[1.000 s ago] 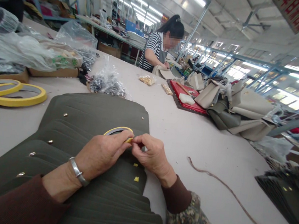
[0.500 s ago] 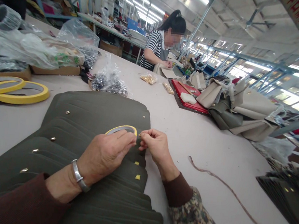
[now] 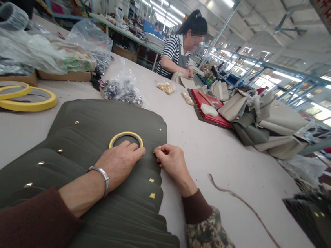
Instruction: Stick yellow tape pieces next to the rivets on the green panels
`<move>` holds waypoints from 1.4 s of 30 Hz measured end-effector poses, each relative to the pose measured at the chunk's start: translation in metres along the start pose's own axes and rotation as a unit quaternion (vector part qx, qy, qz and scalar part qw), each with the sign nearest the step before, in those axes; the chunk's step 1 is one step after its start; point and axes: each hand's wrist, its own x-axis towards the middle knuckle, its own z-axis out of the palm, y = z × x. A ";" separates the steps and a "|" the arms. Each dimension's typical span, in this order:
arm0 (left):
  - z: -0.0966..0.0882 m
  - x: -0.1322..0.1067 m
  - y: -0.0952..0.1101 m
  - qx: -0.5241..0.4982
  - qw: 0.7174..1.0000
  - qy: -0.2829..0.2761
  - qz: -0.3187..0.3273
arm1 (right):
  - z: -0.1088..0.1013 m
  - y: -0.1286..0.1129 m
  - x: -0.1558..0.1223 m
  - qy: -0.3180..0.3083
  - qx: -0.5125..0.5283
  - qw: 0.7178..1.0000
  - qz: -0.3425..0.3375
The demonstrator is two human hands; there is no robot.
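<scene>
My left hand (image 3: 120, 162) is closed on a roll of yellow tape (image 3: 127, 134), which lies flat over overlapping dark green leather-like panels (image 3: 116, 115). At the panels' right edge, my right hand (image 3: 172, 163) pinches a small bit of yellow tape (image 3: 154, 151) between thumb and forefinger. Nearer to me, two small yellow tape squares (image 3: 152, 195) stick to the panels below. Gold-coloured studs (image 3: 60, 151) run down the left side of the fanned panels. The fingertips of my left hand are partly hidden.
Two more yellow tape rolls (image 3: 37, 105) lie at the left. Behind the panels sits a clear bag of dark parts (image 3: 123, 90). Bags of gold pieces (image 3: 165, 87) and beige bags (image 3: 261, 110) are farther back. A brown cord (image 3: 256, 216) curves at right. A co-worker (image 3: 172, 55) works across the table.
My left hand has moved left with the tape roll, away from my right hand, and the roll now lies flatter. My right hand has hardly moved.
</scene>
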 end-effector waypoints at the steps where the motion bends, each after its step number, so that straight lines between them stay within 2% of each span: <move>1: 0.000 0.000 0.000 0.001 1.000 -0.002 -0.001 | 0.001 -0.001 0.000 0.009 -0.034 0.999 -0.020; 4: 0.000 -0.001 0.001 0.001 1.000 -0.007 -0.005 | 0.003 -0.003 0.002 0.037 -0.120 0.990 -0.064; 7: 0.000 -0.002 0.001 0.003 1.000 -0.012 -0.011 | 0.003 -0.004 0.002 0.047 -0.144 0.986 -0.069; 10: 0.000 -0.002 0.001 0.006 1.000 -0.025 -0.008 | -0.001 -0.001 0.000 0.059 -0.119 0.990 -0.050; 13: -0.002 -0.001 0.000 0.006 0.999 -0.035 0.001 | -0.004 0.003 -0.007 0.045 -0.034 0.998 -0.002; 15: -0.004 0.000 0.000 0.005 0.999 -0.037 0.006 | -0.005 0.005 -0.011 0.038 -0.015 0.999 -0.015; 19: -0.004 0.001 -0.001 -0.001 0.999 -0.040 0.010 | 0.002 0.003 -0.015 0.060 -0.143 0.980 -0.121; 22: -0.004 0.000 -0.002 -0.016 0.999 -0.036 0.017 | 0.007 -0.001 -0.012 0.063 -0.214 0.967 -0.125; 25: -0.004 -0.002 -0.005 -0.046 0.998 -0.002 0.032 | 0.006 -0.004 -0.008 0.061 -0.225 0.966 -0.107; 28: -0.003 -0.004 -0.012 -0.071 0.995 0.057 0.048 | -0.002 -0.006 -0.010 0.016 -0.204 0.972 -0.113; 33: 0.002 -0.004 -0.021 -0.090 0.985 0.133 0.057 | -0.019 -0.009 -0.018 -0.165 -0.142 0.973 -0.070; 34: 0.004 -0.004 -0.021 -0.096 0.983 0.142 0.062 | -0.020 -0.009 -0.018 -0.180 -0.124 0.974 -0.065; 35: 0.006 -0.005 -0.021 -0.102 0.981 0.150 0.067 | -0.020 -0.008 -0.018 -0.170 -0.099 0.978 -0.066; 38: 0.009 -0.008 -0.018 -0.128 0.972 0.180 0.081 | -0.017 -0.010 -0.018 -0.069 0.007 0.993 -0.100; 40: 0.010 -0.009 -0.016 -0.142 0.968 0.188 0.087 | -0.013 -0.013 -0.019 -0.027 0.064 0.987 -0.145; 42: 0.009 -0.010 -0.014 -0.145 0.968 0.186 0.085 | -0.011 -0.018 -0.021 -0.021 0.064 0.974 -0.215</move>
